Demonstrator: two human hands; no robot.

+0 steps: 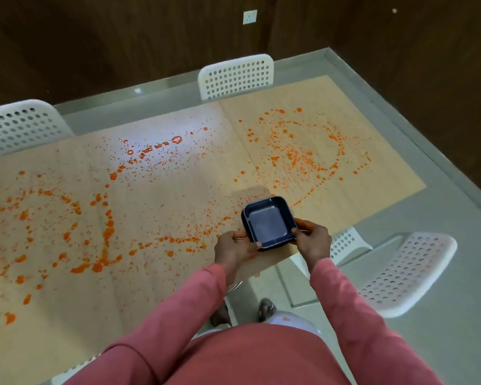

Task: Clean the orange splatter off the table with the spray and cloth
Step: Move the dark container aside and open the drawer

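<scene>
Orange-splattered table (156, 190), empty blue square dish (267, 222) pinched between left hand (235, 245) and right hand (313, 240).

The table (178, 287) is pale, light-wood coloured, scattered with bright orange splatter (103, 237) in dots, blobs and looping trails. A dark navy square dish (267, 222) shows a lighter bluish-grey inside, and the sleeves (353, 307) are dusty pink. The chairs (400, 273) are white, patterned with rows of round holes, against dark brown walls (95, 37).
</scene>
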